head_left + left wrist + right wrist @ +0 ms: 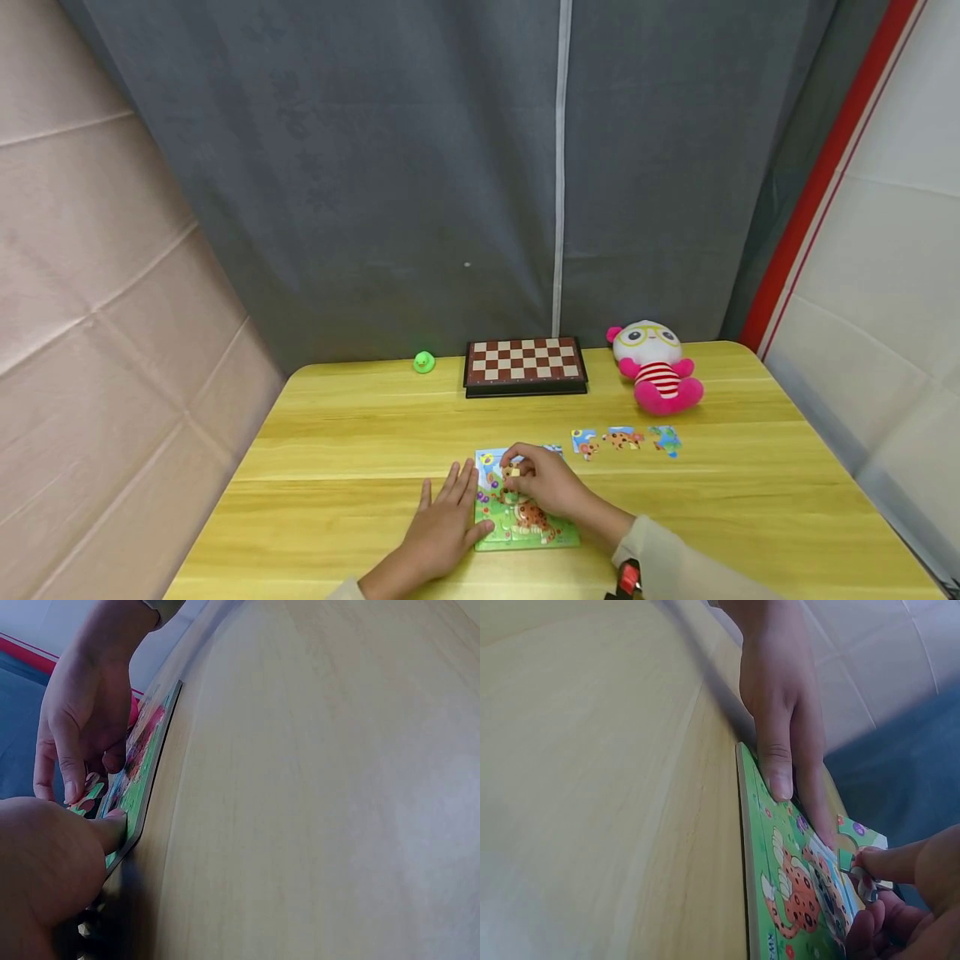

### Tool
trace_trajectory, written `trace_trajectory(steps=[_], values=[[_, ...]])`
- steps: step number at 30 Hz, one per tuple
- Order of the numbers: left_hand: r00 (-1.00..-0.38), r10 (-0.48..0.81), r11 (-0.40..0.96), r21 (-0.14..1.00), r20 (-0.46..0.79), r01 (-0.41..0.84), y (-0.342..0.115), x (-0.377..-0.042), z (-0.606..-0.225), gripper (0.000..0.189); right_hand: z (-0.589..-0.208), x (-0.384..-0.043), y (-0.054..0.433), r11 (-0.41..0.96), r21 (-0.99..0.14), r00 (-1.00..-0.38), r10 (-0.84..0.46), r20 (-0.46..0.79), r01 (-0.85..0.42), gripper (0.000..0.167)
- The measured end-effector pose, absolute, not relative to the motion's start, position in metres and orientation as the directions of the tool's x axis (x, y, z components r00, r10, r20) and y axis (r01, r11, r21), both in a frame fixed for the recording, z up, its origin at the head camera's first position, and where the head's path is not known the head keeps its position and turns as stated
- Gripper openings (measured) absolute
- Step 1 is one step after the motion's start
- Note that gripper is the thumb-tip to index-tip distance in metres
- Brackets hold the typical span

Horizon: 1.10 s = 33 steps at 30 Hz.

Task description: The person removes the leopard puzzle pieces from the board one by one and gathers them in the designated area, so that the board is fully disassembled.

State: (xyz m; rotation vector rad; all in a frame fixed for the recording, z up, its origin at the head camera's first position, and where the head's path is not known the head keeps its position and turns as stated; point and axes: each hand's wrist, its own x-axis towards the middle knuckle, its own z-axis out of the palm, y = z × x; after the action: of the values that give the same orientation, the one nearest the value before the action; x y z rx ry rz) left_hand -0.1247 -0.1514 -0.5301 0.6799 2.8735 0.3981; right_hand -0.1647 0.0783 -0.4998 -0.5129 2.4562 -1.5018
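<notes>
A jigsaw puzzle board [498, 540] with a spotted cartoon animal on green grass lies flat near the table's front edge. My left hand [442, 532] rests at its left side with fingers extended, the thumb over the lower left corner. Between the thumb and fingers of my right hand [553, 483] is a puzzle piece [864, 834], pinched and tilted up from the board's upper part. That hand hides some of the picture beneath it. Three loose pieces lie right of the board: a left one [585, 443], a spotted middle one [622, 438] and a blue-green one [665, 440].
At the back of the wooden table [337, 467] stands a brown-and-white checkered board box [525, 367]. To its left sits a small green toy duck [423, 362], to its right a pink-and-white plush toy [660, 375]. A grey curtain [375, 208] hangs behind the table.
</notes>
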Motion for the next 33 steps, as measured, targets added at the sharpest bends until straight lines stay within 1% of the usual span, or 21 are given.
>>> trace_trajectory(steps=[9, 18, 26, 33], values=[[-0.883, 0.459, 0.860, 0.297, -0.095, 0.415, -0.152, -0.125, -0.531, 0.086, -0.496, -0.160, 0.090, 0.439, -0.881, -0.931, -0.365, 0.004, -0.175, 0.014], [-0.885, 0.457, 0.859, 0.305, -0.093, 0.411, -0.152, -0.125, -0.531, 0.087, -0.493, -0.159, 0.105, 0.422, -0.899, -0.952, -0.305, -0.021, -0.116, 0.014], [-0.886, 0.455, 0.861, 0.296, -0.087, 0.413, -0.151, -0.124, -0.531, 0.086, -0.498, -0.158, 0.124, 0.431, -0.893, -0.962, -0.274, 0.004, -0.127, 0.014], [-0.886, 0.455, 0.861, 0.300, -0.091, 0.412, -0.151, -0.124, -0.530, 0.086, -0.501, -0.155, 0.139, 0.455, -0.882, -0.967, -0.256, 0.002, -0.122, 0.013]])
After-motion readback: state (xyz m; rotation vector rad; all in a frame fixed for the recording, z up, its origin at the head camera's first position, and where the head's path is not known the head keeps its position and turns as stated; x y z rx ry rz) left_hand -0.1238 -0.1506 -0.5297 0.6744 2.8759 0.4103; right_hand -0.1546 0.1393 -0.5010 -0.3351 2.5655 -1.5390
